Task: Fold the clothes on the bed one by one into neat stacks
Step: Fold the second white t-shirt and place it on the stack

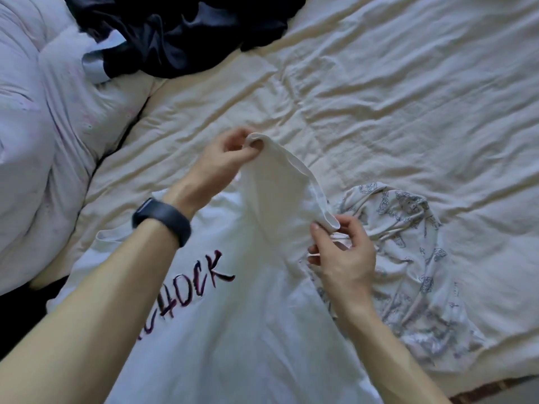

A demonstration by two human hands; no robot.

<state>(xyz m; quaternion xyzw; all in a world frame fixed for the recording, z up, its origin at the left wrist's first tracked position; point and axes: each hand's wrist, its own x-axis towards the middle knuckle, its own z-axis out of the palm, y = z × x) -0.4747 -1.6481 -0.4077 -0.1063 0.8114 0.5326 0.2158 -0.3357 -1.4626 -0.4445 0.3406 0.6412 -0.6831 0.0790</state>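
**While both hands pinch one hem, the white T-shirt sits at centre**

Where the cream bedsheet (379, 97) spreads wide, the white T-shirt (248, 330) lies from the centre of the view down to 6 o'clock. Dark lettering shows on it at 7 o'clock.

Look at the grip! The left hand (230, 153), just off centre at 11 o'clock, has thumb and curled fingers closed tight on one end of the shirt's hemmed edge (294, 167). The right hand (341, 258), at 4 o'clock, nips the other end between thumb and forefinger. Its lower fingers curl loosely, and what they touch I cannot tell.

The hem runs taut between the two pinches, raised above the sheet, with fabric draping down from it. There is a dark wristband (162, 221) on the left wrist.

Touching the right hand's far side, at 3 to 4 o'clock, a patterned garment (408, 243) lies crumpled. Up at 11 o'clock sits a dark garment (180, 33) in a heap, and a pale quilt (43, 141) bulges at 9 o'clock.
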